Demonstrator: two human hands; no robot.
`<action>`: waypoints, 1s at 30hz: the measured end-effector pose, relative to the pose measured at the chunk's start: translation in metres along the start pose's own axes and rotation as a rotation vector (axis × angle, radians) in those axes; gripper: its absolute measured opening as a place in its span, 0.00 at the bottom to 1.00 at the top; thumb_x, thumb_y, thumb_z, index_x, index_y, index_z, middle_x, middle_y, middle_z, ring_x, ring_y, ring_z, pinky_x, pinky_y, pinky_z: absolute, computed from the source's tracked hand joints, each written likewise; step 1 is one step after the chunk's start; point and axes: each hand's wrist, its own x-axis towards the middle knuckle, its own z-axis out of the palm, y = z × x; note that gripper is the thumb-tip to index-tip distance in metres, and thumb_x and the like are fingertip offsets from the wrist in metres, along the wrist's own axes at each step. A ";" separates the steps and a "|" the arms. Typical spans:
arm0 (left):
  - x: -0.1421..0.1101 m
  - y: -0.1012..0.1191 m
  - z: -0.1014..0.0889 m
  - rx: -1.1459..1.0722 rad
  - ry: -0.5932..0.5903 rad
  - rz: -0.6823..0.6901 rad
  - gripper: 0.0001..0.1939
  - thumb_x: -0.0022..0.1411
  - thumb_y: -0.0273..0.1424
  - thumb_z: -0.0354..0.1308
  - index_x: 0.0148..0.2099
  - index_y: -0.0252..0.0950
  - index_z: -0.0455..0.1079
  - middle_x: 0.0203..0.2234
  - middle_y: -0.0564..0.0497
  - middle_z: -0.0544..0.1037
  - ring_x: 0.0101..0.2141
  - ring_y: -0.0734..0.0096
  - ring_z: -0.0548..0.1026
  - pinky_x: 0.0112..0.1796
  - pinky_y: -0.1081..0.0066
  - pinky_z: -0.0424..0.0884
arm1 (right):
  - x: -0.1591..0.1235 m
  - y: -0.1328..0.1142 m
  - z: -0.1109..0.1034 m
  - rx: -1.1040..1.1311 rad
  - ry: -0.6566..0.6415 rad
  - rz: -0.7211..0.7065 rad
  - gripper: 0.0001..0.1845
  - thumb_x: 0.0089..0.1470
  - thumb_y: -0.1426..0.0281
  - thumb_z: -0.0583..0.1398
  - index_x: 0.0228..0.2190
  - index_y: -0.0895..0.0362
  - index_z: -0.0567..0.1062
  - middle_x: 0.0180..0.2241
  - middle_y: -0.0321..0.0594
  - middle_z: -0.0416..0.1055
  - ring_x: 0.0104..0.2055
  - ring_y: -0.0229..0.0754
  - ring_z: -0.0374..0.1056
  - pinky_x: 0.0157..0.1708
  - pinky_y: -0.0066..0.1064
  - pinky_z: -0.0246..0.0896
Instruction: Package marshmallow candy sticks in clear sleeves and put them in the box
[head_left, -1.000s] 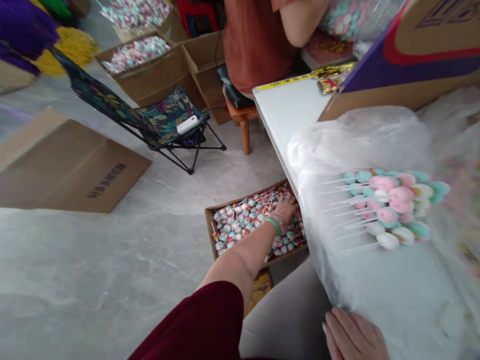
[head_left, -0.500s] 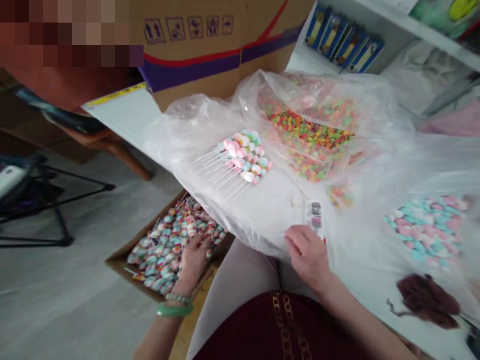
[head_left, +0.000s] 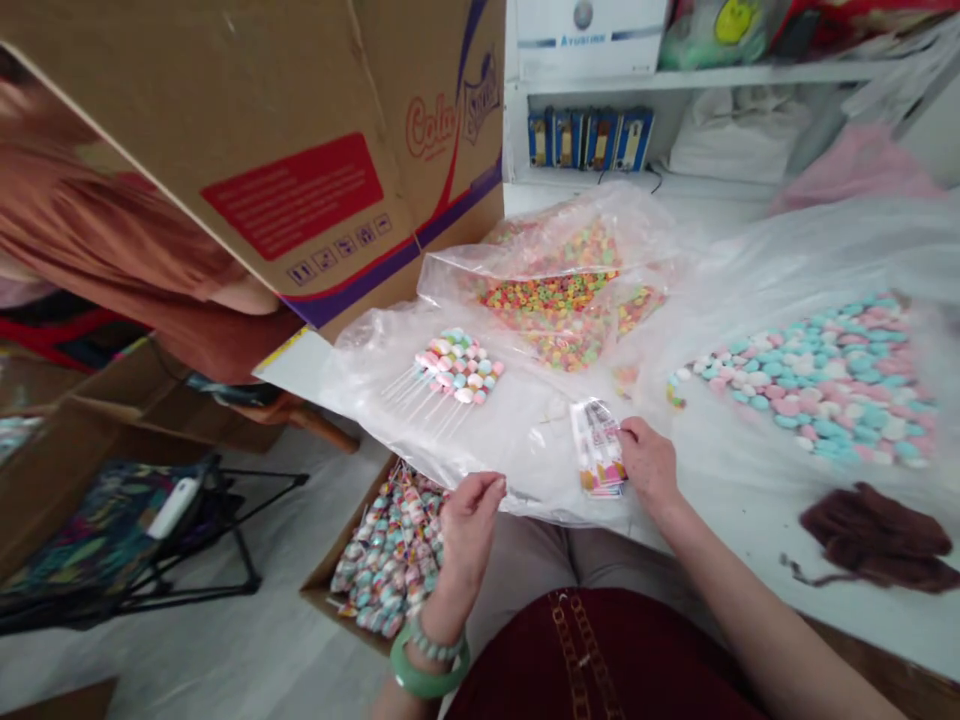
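My right hand (head_left: 649, 462) pinches the right edge of a small stack of printed plastic wrappers (head_left: 598, 455) lying on the table. Just above the table's front edge is my left hand (head_left: 471, 520), its fingers curled together with nothing visible in them. Marshmallow skewers (head_left: 461, 367) on white sticks lie side by side on a clear plastic sheet, beyond my left hand. Below it, partly under the table edge, a carton (head_left: 319, 590) holds many wrapped marshmallow sticks (head_left: 394, 560).
Behind the skewers lies a clear bag of colourful ring candies (head_left: 559, 295). Pink, white and blue marshmallows (head_left: 832, 375) spread to the right, near a brown cloth (head_left: 877, 535). A large cardboard box (head_left: 300, 130) stands at the back left, with a person's sleeve (head_left: 150, 240) behind it.
My left hand has come up out of the carton to the table edge. My right hand has moved onto the wrappers and gripped their edge. The view has turned, showing more shelf.
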 end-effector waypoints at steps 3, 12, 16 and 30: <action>-0.002 0.029 0.027 -0.070 -0.116 -0.016 0.09 0.50 0.36 0.60 0.30 0.35 0.74 0.22 0.52 0.74 0.28 0.70 0.71 0.33 0.72 0.65 | -0.003 0.005 -0.004 0.299 0.153 -0.018 0.09 0.49 0.66 0.54 0.28 0.55 0.73 0.30 0.39 0.71 0.34 0.42 0.65 0.37 0.31 0.56; -0.007 0.054 0.082 -0.594 -0.525 -0.392 0.20 0.46 0.38 0.66 0.41 0.32 0.74 0.32 0.46 0.76 0.29 0.69 0.73 0.29 0.73 0.65 | -0.042 -0.046 -0.010 1.060 -0.274 0.136 0.09 0.42 0.67 0.60 0.28 0.55 0.68 0.21 0.29 0.64 0.22 0.35 0.58 0.23 0.26 0.53; -0.001 0.042 0.069 -0.740 -0.371 -0.425 0.20 0.47 0.39 0.65 0.39 0.29 0.75 0.30 0.44 0.77 0.29 0.69 0.73 0.32 0.70 0.66 | -0.048 -0.070 0.012 0.817 -0.341 0.068 0.08 0.42 0.67 0.60 0.28 0.55 0.69 0.18 0.28 0.63 0.21 0.35 0.58 0.23 0.26 0.52; 0.038 -0.026 -0.050 -0.920 0.140 -0.535 0.12 0.39 0.31 0.68 0.26 0.31 0.70 0.14 0.53 0.71 0.16 0.76 0.67 0.20 0.75 0.65 | -0.015 -0.199 0.130 0.745 -0.603 0.284 0.05 0.46 0.70 0.57 0.21 0.57 0.67 0.18 0.29 0.65 0.13 0.30 0.56 0.13 0.23 0.45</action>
